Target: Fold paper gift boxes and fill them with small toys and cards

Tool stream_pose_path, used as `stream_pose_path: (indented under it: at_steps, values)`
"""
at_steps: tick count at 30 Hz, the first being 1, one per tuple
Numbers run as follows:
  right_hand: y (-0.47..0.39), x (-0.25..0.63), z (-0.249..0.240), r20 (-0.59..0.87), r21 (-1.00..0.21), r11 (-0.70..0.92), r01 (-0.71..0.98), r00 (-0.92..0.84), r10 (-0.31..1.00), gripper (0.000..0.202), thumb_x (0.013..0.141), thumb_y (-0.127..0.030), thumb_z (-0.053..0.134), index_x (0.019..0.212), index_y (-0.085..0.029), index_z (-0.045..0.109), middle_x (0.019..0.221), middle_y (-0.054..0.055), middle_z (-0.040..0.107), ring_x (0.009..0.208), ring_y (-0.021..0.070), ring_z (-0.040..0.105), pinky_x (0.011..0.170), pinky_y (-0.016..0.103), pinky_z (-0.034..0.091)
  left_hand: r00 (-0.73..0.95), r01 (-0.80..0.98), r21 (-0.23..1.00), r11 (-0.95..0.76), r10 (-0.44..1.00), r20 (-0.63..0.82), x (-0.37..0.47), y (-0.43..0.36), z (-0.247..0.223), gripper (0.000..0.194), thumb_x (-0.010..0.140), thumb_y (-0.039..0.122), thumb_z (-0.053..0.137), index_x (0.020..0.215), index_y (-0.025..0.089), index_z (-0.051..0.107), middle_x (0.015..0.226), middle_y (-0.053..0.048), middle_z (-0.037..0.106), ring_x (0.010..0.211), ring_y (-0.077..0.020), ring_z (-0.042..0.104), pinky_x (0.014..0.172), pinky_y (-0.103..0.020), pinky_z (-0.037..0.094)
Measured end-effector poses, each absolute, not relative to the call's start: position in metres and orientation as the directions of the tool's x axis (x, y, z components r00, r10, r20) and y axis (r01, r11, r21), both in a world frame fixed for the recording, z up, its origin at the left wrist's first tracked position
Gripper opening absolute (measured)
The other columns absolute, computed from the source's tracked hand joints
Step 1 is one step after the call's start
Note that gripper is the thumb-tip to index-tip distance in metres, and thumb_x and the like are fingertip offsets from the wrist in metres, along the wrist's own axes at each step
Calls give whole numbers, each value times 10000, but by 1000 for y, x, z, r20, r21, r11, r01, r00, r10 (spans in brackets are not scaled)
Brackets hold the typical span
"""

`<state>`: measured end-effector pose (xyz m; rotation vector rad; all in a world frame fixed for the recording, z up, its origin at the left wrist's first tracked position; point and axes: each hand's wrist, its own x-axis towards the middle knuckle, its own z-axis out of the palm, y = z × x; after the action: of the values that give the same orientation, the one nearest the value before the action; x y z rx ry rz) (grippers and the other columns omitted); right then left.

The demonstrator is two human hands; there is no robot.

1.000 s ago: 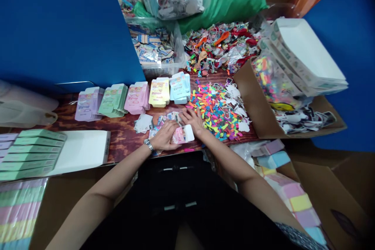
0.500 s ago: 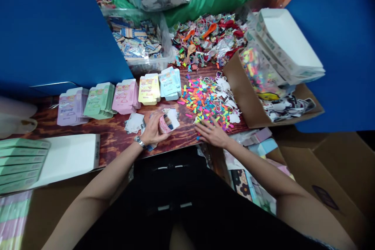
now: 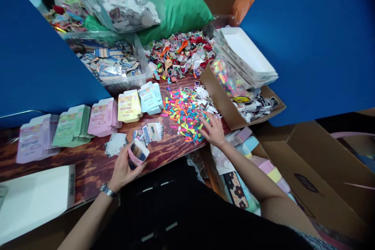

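My left hand (image 3: 123, 168) is wrapped round a small pink open-topped carton (image 3: 137, 155), tilted so that brown and dark contents show inside. My right hand (image 3: 213, 132) has its fingers spread over the right edge of a heap of small neon balloon-like pieces (image 3: 181, 114). White-backed cut-outs (image 3: 205, 97) lie just beyond those fingers. Between the hands and the back row are printed cards (image 3: 152, 132) and a stack of white cut-outs (image 3: 116, 143). Flat folded cartons stand in stacks: purple (image 3: 34, 140), green (image 3: 72, 125), pink (image 3: 102, 117), yellow (image 3: 129, 105) and blue (image 3: 150, 97).
Behind the cartons stands a clear bin of small packets (image 3: 113, 60), beside a mound of mixed trinkets (image 3: 181, 52). A cardboard box (image 3: 218, 103) with white trays (image 3: 249, 54) borders the right side. At the front left lies a white box lid (image 3: 38, 193). Blue panels (image 3: 316, 47) flank the table.
The view has swung, moving the table leftward. My left hand has drawn the pink carton away from the printed cards, nearer the table's front edge. My right hand has shifted toward the white cut-outs.
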<state>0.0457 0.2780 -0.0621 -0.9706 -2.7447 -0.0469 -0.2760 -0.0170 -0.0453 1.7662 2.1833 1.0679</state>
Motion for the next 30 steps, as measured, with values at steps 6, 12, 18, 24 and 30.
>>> stream_pose_path:
  at_steps: [6,12,18,24,30]
  values:
    - [297,9,-82,178,-147,556,818,-531,828,566,969,-503,406,1454,-220,475,1510,111,330,1381,325,292,1133,521,289,-305,787,617,31,888,344,-267,-8,-45,706,819,441,665,1394,165,363,1236,-155,555,1115,-323,590,940,-486,532]
    - [334,-16,-48,116,-151,560,815,-548,828,457,971,-401,442,1358,-191,566,1278,123,543,1154,257,481,1029,362,384,-491,638,760,125,826,276,-256,13,-34,682,780,432,713,1358,216,420,1211,-133,581,1087,-303,611,925,-500,538]
    - [347,-18,-28,-54,-80,559,825,-564,824,417,954,-358,498,1335,-207,574,1122,109,615,1020,245,550,883,317,413,-588,515,836,189,788,184,-249,26,-41,684,744,438,743,1322,212,455,1167,-121,601,1029,-281,629,901,-489,545]
    - [343,-34,-12,15,-297,624,722,-650,760,312,984,-314,432,1123,-163,665,1026,91,630,947,184,568,859,261,395,-577,523,832,184,795,186,-251,33,-41,701,722,419,739,1318,189,451,1203,-147,584,1073,-312,611,929,-516,521]
    - [339,-73,-27,-112,-275,683,676,-728,676,247,940,-367,563,1040,-163,659,953,73,642,938,178,553,783,228,356,-519,609,780,146,817,252,-245,44,-36,734,742,360,720,1371,186,384,1274,-158,535,1189,-317,544,1019,-503,461]
